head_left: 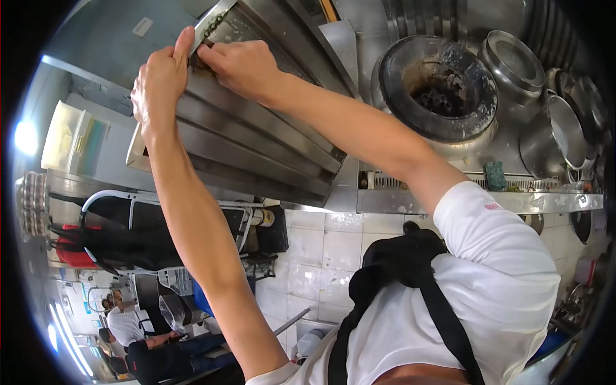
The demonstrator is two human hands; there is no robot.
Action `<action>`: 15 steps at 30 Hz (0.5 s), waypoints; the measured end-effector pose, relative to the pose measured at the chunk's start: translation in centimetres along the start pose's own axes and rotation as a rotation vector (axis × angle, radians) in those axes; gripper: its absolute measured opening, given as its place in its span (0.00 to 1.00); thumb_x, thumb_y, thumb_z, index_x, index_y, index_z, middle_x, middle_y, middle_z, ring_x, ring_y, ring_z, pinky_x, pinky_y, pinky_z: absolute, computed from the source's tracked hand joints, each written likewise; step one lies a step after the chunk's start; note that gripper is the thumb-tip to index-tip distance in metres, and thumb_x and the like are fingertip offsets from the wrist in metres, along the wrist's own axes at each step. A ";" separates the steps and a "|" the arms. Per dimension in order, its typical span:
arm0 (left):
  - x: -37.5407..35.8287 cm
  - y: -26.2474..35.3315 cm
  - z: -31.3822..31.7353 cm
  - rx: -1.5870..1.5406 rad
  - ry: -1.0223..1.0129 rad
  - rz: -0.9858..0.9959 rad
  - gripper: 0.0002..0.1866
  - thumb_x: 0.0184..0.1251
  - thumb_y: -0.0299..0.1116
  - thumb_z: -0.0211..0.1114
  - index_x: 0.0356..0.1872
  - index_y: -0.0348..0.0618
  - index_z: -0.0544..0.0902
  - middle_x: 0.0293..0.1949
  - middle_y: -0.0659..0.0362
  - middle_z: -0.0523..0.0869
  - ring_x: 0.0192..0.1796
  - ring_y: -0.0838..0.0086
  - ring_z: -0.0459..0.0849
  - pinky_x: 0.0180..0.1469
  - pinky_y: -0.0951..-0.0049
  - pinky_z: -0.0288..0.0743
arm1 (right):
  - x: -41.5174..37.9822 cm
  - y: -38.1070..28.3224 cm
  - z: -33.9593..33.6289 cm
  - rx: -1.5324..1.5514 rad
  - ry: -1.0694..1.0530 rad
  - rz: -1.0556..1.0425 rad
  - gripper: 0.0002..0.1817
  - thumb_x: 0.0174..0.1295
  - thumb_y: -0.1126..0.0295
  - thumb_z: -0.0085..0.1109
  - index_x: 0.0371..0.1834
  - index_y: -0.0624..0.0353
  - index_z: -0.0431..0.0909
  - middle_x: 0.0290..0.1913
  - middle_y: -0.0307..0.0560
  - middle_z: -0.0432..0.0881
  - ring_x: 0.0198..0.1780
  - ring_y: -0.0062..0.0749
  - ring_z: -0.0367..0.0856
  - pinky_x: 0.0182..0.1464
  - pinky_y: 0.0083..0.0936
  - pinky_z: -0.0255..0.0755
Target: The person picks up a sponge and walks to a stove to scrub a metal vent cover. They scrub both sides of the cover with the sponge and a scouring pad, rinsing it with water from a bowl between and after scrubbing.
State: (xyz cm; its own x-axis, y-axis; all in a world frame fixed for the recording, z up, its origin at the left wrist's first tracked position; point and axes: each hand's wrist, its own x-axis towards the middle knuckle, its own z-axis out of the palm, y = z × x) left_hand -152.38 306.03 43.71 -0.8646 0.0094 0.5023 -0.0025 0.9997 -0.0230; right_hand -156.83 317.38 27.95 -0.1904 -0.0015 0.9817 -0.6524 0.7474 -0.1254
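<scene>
A ridged stainless-steel panel (256,141), like a range-hood baffle filter, slants across the upper left. My left hand (159,86) grips its near end, thumb extended along the edge. Close beside it, my right hand (242,67) is closed with its fingers curled at the same end of the panel. Whatever lies inside the right fist is hidden by the fingers. Just above the hands, a pale edge strip (215,20) carries dark greasy spots. Both arms are stretched out, away from my body.
A round wok burner (439,86) with a blackened rim is set in the steel counter to the right. Near it stand metal pots (553,138) and a green scouring pad (494,174). White tiles (321,256) cover the floor. Lower left, people (131,324) stand near a black-covered cart (141,234).
</scene>
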 end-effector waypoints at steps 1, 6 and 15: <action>-0.1 -0.3 0.3 0.008 -0.012 -0.005 0.44 0.63 0.81 0.41 0.49 0.53 0.88 0.51 0.47 0.87 0.58 0.45 0.82 0.61 0.48 0.73 | 0.2 -0.6 0.8 0.005 0.054 0.006 0.24 0.54 0.71 0.61 0.57 0.47 0.77 0.34 0.36 0.82 0.30 0.36 0.84 0.25 0.33 0.76; -1.0 0.5 -0.3 0.038 0.021 -0.068 0.44 0.63 0.80 0.40 0.50 0.55 0.88 0.52 0.49 0.87 0.59 0.45 0.81 0.60 0.49 0.74 | -10.7 0.4 -1.3 -0.065 -0.162 0.026 0.29 0.49 0.69 0.67 0.58 0.52 0.75 0.32 0.39 0.80 0.31 0.35 0.84 0.26 0.33 0.76; -0.7 0.3 -0.2 0.008 0.006 -0.063 0.42 0.63 0.80 0.41 0.50 0.57 0.88 0.52 0.50 0.87 0.59 0.46 0.81 0.60 0.48 0.75 | -10.1 -0.6 -1.6 -0.048 -0.084 0.058 0.19 0.55 0.70 0.62 0.52 0.53 0.75 0.28 0.37 0.78 0.27 0.36 0.82 0.25 0.34 0.74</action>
State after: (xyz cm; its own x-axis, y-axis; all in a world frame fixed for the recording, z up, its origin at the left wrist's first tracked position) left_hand -151.72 306.38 43.50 -0.8597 -0.0537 0.5079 -0.0610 0.9981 0.0024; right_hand -153.30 318.03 18.33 -0.2884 -0.0116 0.9574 -0.6034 0.7786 -0.1724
